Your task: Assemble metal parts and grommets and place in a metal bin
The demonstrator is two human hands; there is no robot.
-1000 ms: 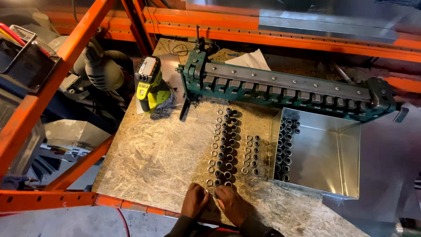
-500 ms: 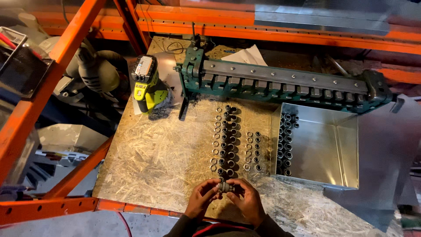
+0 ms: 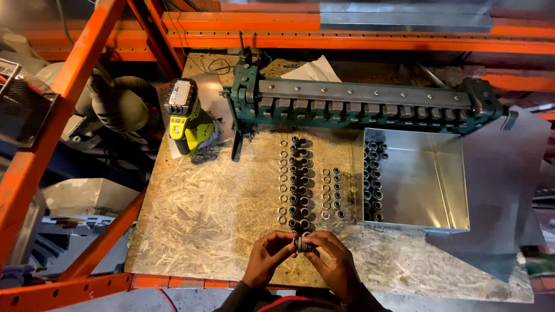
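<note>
My left hand [image 3: 267, 257] and my right hand [image 3: 332, 260] meet at the near edge of a chipboard bench top [image 3: 202, 219]. Both hold one small dark metal fitting [image 3: 303, 244] between their fingertips. Just beyond the hands, rows of similar dark fittings and silver rings [image 3: 298, 182] stand lined up on the board. A shorter double row of rings [image 3: 331, 193] lies to their right.
A shiny sheet-metal tray [image 3: 428, 185] at the right holds a column of fittings along its left wall. A green metal bending brake [image 3: 358, 104] spans the back. A yellow cordless drill [image 3: 185, 118] lies at the back left. Orange rack beams [image 3: 69, 86] frame the bench.
My hands have come up off the board's near edge and now hold a fitting together between the fingertips. The camera has shifted slightly.
</note>
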